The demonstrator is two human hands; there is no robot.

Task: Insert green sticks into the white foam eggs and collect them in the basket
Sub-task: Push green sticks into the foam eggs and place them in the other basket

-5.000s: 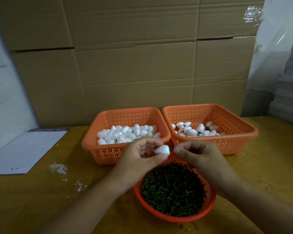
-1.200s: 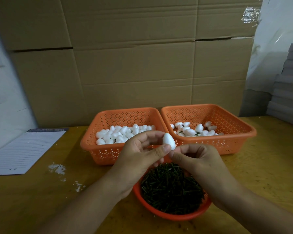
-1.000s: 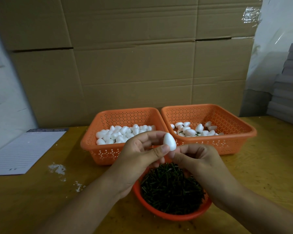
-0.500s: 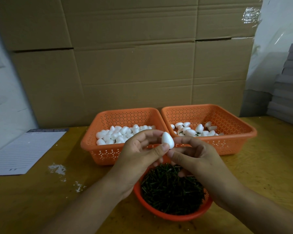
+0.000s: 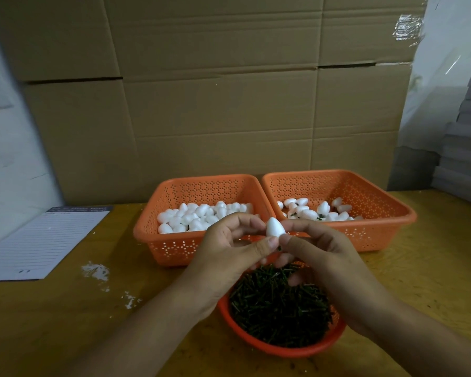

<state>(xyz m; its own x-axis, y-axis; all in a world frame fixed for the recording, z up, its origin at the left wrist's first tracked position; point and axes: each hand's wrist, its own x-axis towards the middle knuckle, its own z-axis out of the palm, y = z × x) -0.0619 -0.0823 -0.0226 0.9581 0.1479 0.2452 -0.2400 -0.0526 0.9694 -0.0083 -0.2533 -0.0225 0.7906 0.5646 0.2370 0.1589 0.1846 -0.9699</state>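
Observation:
A white foam egg (image 5: 275, 227) stands point-up between both hands, above the round orange bowl (image 5: 280, 349) full of green sticks (image 5: 278, 303). My left hand (image 5: 229, 254) pinches the egg with thumb and fingers. My right hand (image 5: 318, 254) pinches at the egg's base, where a dark bit of green stick (image 5: 279, 248) shows. The left orange basket (image 5: 174, 248) holds several plain eggs. The right orange basket (image 5: 378, 235) holds several eggs with sticks in them.
A lined paper pad (image 5: 38, 240) lies at the table's left. White foam crumbs (image 5: 98, 270) are scattered beside it. A wall of cardboard boxes (image 5: 215, 104) stands behind the baskets. Grey stacked trays (image 5: 465, 145) sit at the far right.
My right hand's fingers have risen to close on the egg's base, and the egg has stayed point-up between both hands, shifting only slightly.

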